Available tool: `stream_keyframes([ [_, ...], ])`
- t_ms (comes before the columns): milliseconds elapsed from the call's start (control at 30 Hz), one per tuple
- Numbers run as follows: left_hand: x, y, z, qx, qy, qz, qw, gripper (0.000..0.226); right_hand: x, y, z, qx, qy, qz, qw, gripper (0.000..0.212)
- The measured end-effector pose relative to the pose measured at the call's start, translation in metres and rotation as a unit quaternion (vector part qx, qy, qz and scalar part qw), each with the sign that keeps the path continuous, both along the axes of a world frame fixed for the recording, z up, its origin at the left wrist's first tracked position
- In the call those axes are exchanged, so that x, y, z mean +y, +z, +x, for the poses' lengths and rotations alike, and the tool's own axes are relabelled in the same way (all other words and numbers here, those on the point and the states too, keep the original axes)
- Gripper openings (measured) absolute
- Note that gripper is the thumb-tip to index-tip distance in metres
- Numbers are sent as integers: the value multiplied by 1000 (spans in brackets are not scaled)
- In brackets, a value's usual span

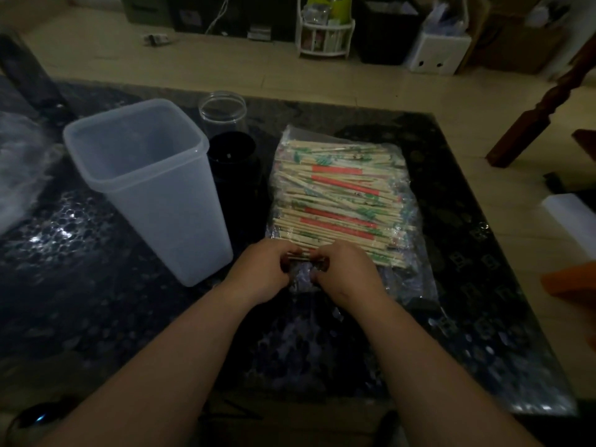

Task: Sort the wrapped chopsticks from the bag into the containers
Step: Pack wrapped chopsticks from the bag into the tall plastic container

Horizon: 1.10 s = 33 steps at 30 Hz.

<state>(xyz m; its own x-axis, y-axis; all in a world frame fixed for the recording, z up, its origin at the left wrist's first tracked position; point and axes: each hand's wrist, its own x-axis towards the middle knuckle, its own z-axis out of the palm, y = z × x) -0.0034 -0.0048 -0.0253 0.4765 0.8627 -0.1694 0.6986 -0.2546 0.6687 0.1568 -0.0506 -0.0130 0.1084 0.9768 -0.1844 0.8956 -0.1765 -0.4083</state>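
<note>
At bag-edge point(407, 282): left hand point(260, 273), right hand point(347, 271)

A clear plastic bag point(416, 275) stuffed with paper-wrapped wooden chopsticks point(338, 195) lay flat on the dark patterned table point(96, 301). The person's left hand point(261, 274) and right hand point(346, 272) met at its near edge, fingers curled into the plastic. Left of it stood a tall translucent white tub point(161, 201), with a black canister point(232, 159) and clear jar point(222, 111) behind.
</note>
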Motion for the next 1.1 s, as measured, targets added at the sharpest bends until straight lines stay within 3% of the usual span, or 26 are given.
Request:
stream_keyframes([
  [167, -1, 2, 1, 4, 7, -14, 1000, 46, -1, -4, 2, 59, -32, -9, 998, 32],
  [333, -2, 4, 0, -15, -4, -4, 1000, 49, -1, -12, -1, 107, -76, 6, 991, 22],
  [700, -1, 0, 0, -2, -24, 0, 1000, 56, -4, -22, -13, 60, -87, 44, 993, 28],
  [1100, -1, 1, -2, 24, -18, 8, 1000, 57, -8, -19, -14, 22, -38, 65, 997, 14],
])
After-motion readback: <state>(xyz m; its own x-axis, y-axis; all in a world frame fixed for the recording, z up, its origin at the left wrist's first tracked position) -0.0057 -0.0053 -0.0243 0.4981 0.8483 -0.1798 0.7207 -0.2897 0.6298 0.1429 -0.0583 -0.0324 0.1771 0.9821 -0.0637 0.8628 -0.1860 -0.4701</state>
